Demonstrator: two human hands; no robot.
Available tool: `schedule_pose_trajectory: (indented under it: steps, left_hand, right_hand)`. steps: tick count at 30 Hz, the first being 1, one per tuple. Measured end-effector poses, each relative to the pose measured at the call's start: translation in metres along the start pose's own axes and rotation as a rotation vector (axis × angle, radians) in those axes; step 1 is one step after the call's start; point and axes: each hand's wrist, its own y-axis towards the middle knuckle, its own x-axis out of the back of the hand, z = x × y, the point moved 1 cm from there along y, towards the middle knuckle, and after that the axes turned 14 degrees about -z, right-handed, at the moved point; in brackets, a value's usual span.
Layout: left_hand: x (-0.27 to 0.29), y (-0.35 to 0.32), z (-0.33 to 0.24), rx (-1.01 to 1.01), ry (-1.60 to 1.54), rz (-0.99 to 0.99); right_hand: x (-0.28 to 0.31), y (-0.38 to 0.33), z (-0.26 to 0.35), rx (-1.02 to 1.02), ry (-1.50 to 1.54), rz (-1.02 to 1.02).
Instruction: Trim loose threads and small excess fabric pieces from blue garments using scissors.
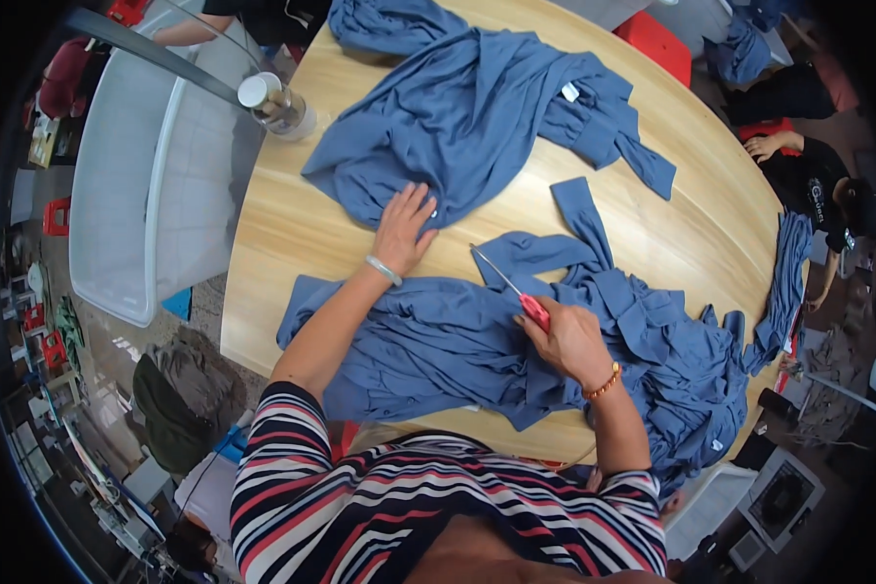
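Note:
My left hand (403, 234) lies with its fingers stretched out on the lower edge of a blue garment (448, 107) spread across the far side of the table. A small white tag (569, 91) shows on that garment. My right hand (569, 343) is closed round the red handle of a tool with a long thin metal shaft (497, 270); its exact kind I cannot make out. The shaft points up and left, over the near blue garment (419, 341). More crumpled blue cloth (691, 360) is heaped to the right of my right hand.
The wooden table (263, 263) has a curved edge. A clear jar with a white lid (280, 105) stands at its far left, beside a large white tub (117, 185). A red stool (654, 47) is beyond the table. At the right, a person in black (810, 180) is near another blue garment (784, 282).

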Motion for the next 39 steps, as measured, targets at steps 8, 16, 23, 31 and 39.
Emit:
schedule_pose_trajectory:
  steps: [8, 16, 23, 31, 39]
  left_hand:
    - [0.0, -0.002, -0.004, -0.051, 0.16, 0.071]
    - [0.011, -0.003, -0.004, 0.235, -0.293, 0.087]
    - [-0.017, 0.075, -0.004, 0.78, 0.042, -0.255]
    - [-0.028, 0.039, 0.027, 1.364, -1.202, -0.396]
    - [-0.025, 0.028, 0.025, 1.313, -1.337, -0.255]
  right_hand:
    - [-0.023, 0.034, 0.009, 0.112, -0.088, -0.03]
    - [-0.013, 0.028, 0.001, -0.034, 0.151, 0.104]
    - [-0.016, 0.034, 0.005, -0.081, 0.093, 0.051]
    - [-0.004, 0.057, 0.01, -0.079, 0.015, 0.1]
    - [-0.029, 0.107, 0.044, 0.057, 0.009, 0.155]
